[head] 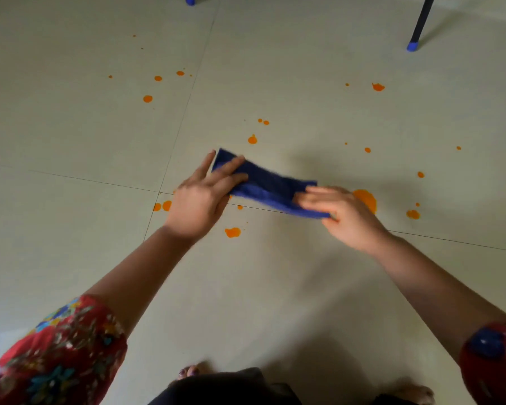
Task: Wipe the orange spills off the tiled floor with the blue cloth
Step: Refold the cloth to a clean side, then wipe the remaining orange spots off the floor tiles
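A folded blue cloth (270, 187) stretches between my two hands just above the pale tiled floor (70, 127). My left hand (205, 197) holds its left end, fingers laid over the top. At the right end my right hand (338, 209) pinches the cloth, blurred by motion. Orange spills dot the tiles: a large blot (366, 199) just right of my right hand, a splash (232, 232) below the cloth, two drops (162, 206) left of my left wrist, and several small drops farther out.
Two dark chair legs with blue caps stand at the far edge, one (413, 46) at the right and one (190, 0) near the middle. My bare toes (189, 371) show at the bottom. Grout lines cross under the cloth.
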Available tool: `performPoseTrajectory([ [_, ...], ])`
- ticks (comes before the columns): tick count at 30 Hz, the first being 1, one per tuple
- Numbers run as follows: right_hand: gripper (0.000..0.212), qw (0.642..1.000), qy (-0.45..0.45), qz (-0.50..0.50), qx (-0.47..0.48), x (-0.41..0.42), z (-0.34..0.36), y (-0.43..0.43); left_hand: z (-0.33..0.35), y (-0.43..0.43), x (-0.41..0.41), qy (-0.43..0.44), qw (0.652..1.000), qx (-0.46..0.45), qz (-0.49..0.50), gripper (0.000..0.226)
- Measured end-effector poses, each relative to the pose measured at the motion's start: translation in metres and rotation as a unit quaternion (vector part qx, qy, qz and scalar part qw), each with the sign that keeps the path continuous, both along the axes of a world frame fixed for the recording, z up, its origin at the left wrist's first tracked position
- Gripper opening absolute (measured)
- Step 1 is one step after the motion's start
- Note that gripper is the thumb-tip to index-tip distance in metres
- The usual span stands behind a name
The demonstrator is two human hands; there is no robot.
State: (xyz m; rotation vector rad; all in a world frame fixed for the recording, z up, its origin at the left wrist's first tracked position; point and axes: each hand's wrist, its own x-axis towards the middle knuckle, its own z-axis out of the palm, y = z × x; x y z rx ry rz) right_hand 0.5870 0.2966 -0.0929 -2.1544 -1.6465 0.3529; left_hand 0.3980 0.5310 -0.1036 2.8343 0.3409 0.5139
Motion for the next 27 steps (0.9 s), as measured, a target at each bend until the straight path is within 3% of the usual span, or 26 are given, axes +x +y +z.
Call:
performPoseTrajectory([
  [2, 0.067, 0.983, -0.092, 0.087, -0.136, -0.002, -0.024, -0.017, -0.027, -0.019, -0.033, 0.037, 0.997, 0.029, -0.058, 0.042],
  [3, 0.065, 0.975, -0.106, 0.077, -0.180, -0.006, -0.035, -0.022, -0.041, -0.029, -0.053, 0.069, 0.993, 0.020, -0.090, 0.045],
  [4, 0.061, 0.978, -0.092, 0.024, -0.185, -0.012, -0.044, -0.025, -0.054, -0.038, -0.072, 0.098, 0.988, -0.002, -0.117, 0.049],
  [6, 0.045, 0.976, 0.000, -0.178, -0.125, -0.043, -0.052, -0.012, -0.073, -0.049, -0.101, 0.122, 0.984, -0.055, -0.118, 0.053],
  [8, 0.031, 0.901, 0.123, -0.411, -0.055, -0.082, -0.062, 0.024, -0.079, -0.045, -0.109, 0.104, 0.988, -0.101, -0.047, 0.048],
  [10, 0.039, 0.806, 0.206, -0.550, -0.071, -0.120, -0.074, 0.069, -0.083, -0.033, -0.108, 0.086, 0.990, -0.111, 0.030, 0.044],
  [11, 0.051, 0.777, 0.213, -0.588, -0.074, -0.131, -0.080, 0.086, -0.085, -0.027, -0.106, 0.088, 0.988, -0.113, 0.059, 0.043],
  [13, 0.066, 0.762, 0.212, -0.608, -0.072, -0.146, -0.094, 0.122, -0.093, -0.010, -0.108, 0.096, 0.981, -0.123, 0.118, 0.044],
  [14, 0.068, 0.765, 0.197, -0.608, -0.082, -0.149, -0.101, 0.136, -0.097, -0.002, -0.109, 0.100, 0.975, -0.132, 0.149, 0.045],
  [16, 0.066, 0.813, 0.115, -0.558, -0.117, -0.153, -0.114, 0.151, -0.103, 0.016, -0.113, 0.103, 0.962, -0.144, 0.208, 0.048],
  [18, 0.062, 0.895, -0.002, -0.429, -0.124, -0.156, -0.122, 0.143, -0.108, 0.032, -0.120, 0.108, 0.951, -0.144, 0.251, 0.052],
  [20, 0.058, 0.951, -0.080, -0.265, -0.135, -0.154, -0.128, 0.113, -0.111, 0.045, -0.128, 0.117, 0.941, -0.146, 0.283, 0.055],
  [22, 0.055, 0.959, -0.121, -0.206, -0.151, -0.138, -0.130, 0.081, -0.115, 0.052, -0.136, 0.123, 0.934, -0.150, 0.301, 0.056],
  [27, 0.077, 0.926, -0.110, -0.316, -0.176, -0.081, -0.132, 0.126, -0.120, 0.049, -0.138, 0.130, 0.929, -0.135, 0.319, 0.057],
])
